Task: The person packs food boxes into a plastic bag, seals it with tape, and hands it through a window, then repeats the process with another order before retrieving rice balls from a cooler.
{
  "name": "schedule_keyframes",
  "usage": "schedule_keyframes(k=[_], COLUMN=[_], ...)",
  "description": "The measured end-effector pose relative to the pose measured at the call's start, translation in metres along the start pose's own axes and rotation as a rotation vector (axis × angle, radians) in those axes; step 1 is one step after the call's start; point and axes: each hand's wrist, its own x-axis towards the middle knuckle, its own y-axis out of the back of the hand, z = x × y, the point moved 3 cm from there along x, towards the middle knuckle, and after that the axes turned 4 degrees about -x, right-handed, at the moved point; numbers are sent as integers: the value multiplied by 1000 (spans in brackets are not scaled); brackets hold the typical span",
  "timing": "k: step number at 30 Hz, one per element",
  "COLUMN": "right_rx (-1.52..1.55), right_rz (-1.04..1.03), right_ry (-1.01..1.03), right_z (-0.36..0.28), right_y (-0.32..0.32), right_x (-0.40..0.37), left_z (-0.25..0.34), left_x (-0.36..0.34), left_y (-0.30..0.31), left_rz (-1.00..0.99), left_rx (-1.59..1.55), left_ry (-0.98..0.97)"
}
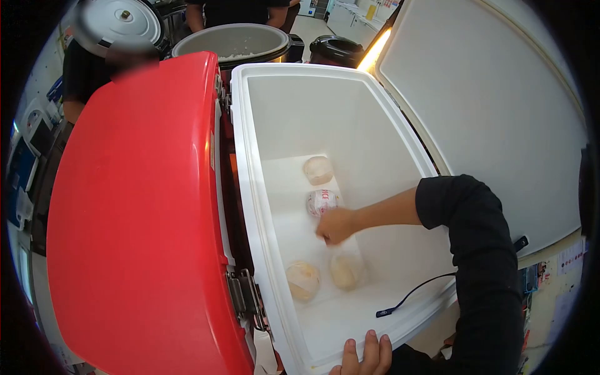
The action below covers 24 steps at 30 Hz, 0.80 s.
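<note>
My right hand (337,226) reaches down into a white-lined cooler box (247,156), fingers curled and slightly blurred. Whether it holds anything is hidden. Just beyond it sits a round wrapped bundle (320,200) with red lettering. A plain pale wrapped bundle (319,170) lies farther back. On the near side are another pale wrapped bundle (303,281) and a blurred one (347,273). At the bottom edge, my left hand (362,357) rests its outstretched fingers against the cooler's near rim. A black strap (387,312) with a small tag hangs inside the box.
A red cooler (134,219) with metal latches adjoins on the left. The white lid (487,119) stands open at right. Behind are a large pot of rice (231,44), a black cooker (336,49) and a round metal lid (125,22). Other people stand beyond.
</note>
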Motion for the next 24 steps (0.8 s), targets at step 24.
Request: schedule_keyframes(k=[24], right_rx=[214], right_rz=[241], right_ry=[-82], right_z=[-55], right_y=[-41], right_x=[2], left_z=[-1], left_x=[-1], left_y=[-3], left_rz=[12], left_rx=[6], left_ry=[1])
